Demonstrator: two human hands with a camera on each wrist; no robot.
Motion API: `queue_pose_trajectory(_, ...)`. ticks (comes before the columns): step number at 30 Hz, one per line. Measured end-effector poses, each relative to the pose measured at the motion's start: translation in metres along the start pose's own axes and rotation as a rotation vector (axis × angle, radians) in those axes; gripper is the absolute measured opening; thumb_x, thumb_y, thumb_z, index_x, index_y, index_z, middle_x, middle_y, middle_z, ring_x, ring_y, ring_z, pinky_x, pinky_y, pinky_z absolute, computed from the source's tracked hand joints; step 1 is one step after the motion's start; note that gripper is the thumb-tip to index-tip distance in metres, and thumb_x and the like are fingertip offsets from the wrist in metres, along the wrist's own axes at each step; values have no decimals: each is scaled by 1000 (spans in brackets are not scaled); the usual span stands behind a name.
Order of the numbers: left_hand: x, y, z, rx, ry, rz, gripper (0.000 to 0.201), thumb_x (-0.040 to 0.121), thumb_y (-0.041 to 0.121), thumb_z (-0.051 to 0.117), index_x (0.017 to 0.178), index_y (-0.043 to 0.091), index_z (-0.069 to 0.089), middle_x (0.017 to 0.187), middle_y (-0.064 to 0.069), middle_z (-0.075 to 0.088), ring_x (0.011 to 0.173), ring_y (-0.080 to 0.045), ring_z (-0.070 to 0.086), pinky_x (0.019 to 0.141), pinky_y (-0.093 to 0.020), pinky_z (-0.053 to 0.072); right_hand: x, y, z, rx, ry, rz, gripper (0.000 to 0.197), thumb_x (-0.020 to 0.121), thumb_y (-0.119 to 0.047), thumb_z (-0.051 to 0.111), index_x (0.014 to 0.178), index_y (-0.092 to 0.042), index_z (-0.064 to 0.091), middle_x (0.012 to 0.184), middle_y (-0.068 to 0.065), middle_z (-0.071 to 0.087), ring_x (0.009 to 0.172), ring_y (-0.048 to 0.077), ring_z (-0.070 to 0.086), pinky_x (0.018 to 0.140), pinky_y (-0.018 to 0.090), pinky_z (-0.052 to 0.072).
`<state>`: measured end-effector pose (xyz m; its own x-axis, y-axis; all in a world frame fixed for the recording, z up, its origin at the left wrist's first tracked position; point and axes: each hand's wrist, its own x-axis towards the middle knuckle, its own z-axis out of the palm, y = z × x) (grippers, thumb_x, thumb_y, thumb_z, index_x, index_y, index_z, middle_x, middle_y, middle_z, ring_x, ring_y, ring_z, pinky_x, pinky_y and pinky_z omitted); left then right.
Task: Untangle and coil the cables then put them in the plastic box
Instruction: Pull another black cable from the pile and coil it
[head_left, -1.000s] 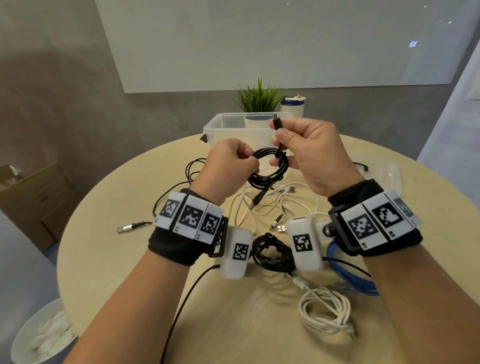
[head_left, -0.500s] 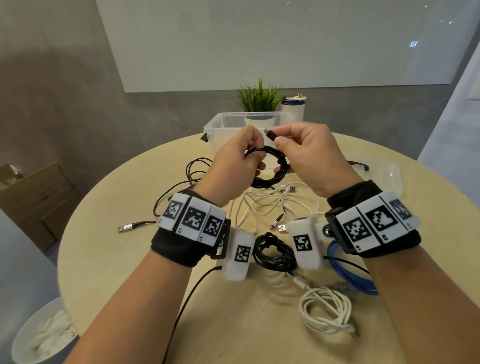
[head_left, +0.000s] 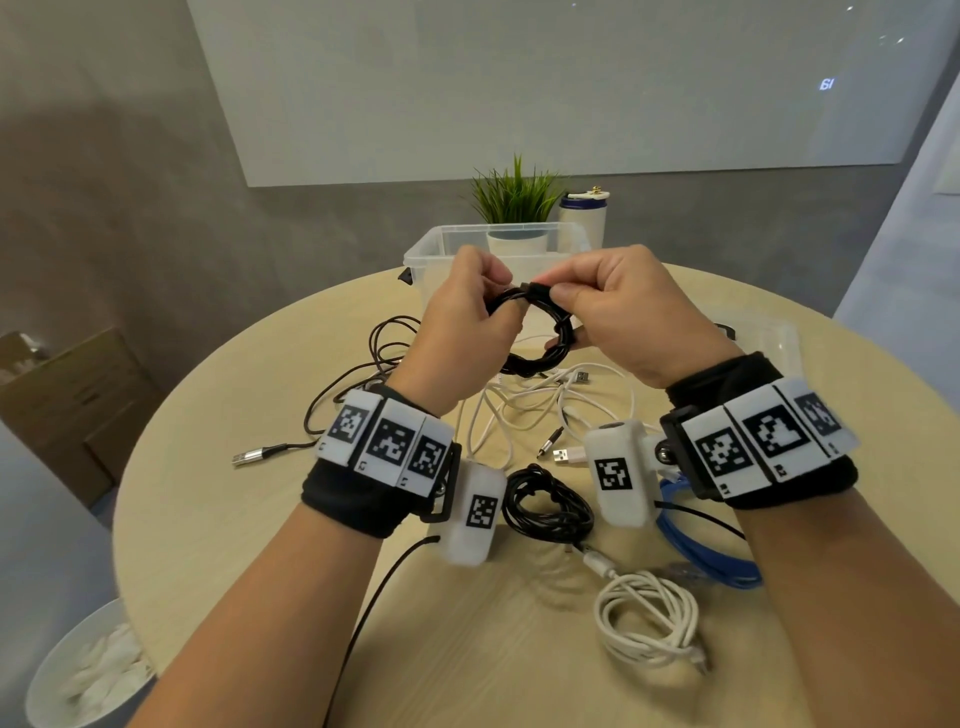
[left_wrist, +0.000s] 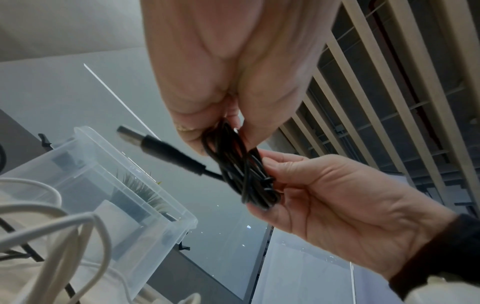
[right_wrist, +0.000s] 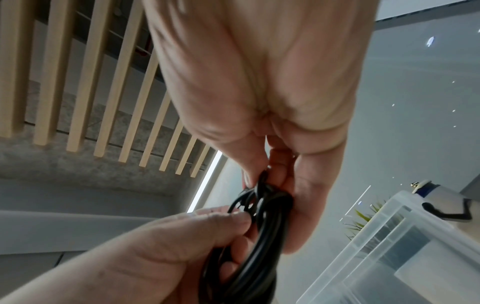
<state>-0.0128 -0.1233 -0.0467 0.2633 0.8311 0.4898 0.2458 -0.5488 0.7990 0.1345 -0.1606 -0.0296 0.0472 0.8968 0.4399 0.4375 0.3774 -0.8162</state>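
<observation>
On the round wooden counter (head_left: 218, 519), behind both grips, waits the plastic box (head_left: 423, 249). Left grip (head_left: 462, 332) and right grip (head_left: 623, 317) pinch the black cable coil (head_left: 545, 332): light, springy; best pinched across all loops.

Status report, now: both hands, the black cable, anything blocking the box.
Left hand and right hand both grip the black cable coil, held above the table. Plastic box open behind it. Nothing blocking.
</observation>
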Motion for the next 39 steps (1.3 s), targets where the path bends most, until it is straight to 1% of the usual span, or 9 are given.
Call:
queue_pose_trajectory(3,1,0,-2,-32,0,1,22,92,11,59,92,27,45,82,3,65,67,-6,61,60,-19,45,-1,-1,-3,26,-4,10,25,94,0,54,96,-16,72,94,10,69,91,26,67,69,39,61)
queue_pose_trajectory(7,1,-1,-2,-15,-23,18,22,92,9,59,90,30,53,77,7,64,62,-3,59,56,-17,42,0,0,-3,-25,-29,-8,26,94,0,53,98,-18,72,94,11,69,89,25,67,71,42,61)
queue_pose_trajectory(11,3,-3,-2,-18,10,-1,18,90,7,61,86,24,58,79,0,65,62,-6,58,62,-21,46,0,-1,0,-149,-58,-61,20,92,-8,60,104,-18,74,89,9,70,85,21,67,75,41,59)
queue_pose_trajectory(16,2,-2,1,-15,6,-4,13,89,7,62,91,20,58,79,-1,66,64,-7,59,64,-24,49,-2,-2,1,-268,-11,-114,17,89,-19,67,103,-19,75,71,1,64,62,7,51,57,18,44)
queue_pose_trajectory(21,1,-2,0,13,-32,-15,18,88,5,58,88,23,55,81,-5,65,74,-18,61,68,-36,52,-2,-3,5,-320,5,-142,18,93,-14,60,102,-13,75,77,-3,66,69,6,57,59,12,43)
queue_pose_trajectory(24,1,-2,0,8,-20,-32,18,89,6,58,86,21,50,79,-3,65,73,-14,65,62,-30,50,-2,-3,6,-300,17,-146,18,93,-11,59,101,-14,75,76,-12,59,71,0,54,62,7,38)
queue_pose_trajectory(28,1,-3,1,-53,2,-62,21,89,3,59,85,20,48,80,-6,66,70,-12,66,65,-30,51,-1,-2,5,-265,16,-140,17,92,-9,61,100,-15,75,81,-13,57,76,1,53,67,10,40)
queue_pose_trajectory(32,0,0,-2,-195,-80,-122,23,85,-4,63,88,17,52,82,-9,64,78,-19,64,79,-39,53,-1,-3,2,-238,-2,-118,17,91,-7,62,100,-15,75,81,-9,62,77,9,58,72,21,50)
queue_pose_trajectory(39,-1,3,-2,-430,-79,-124,16,91,-5,55,89,11,55,83,-10,65,75,-14,66,78,-24,54,-1,0,0,-94,83,-62,9,89,-10,66,95,-13,72,83,2,71,80,15,67,76,30,58)
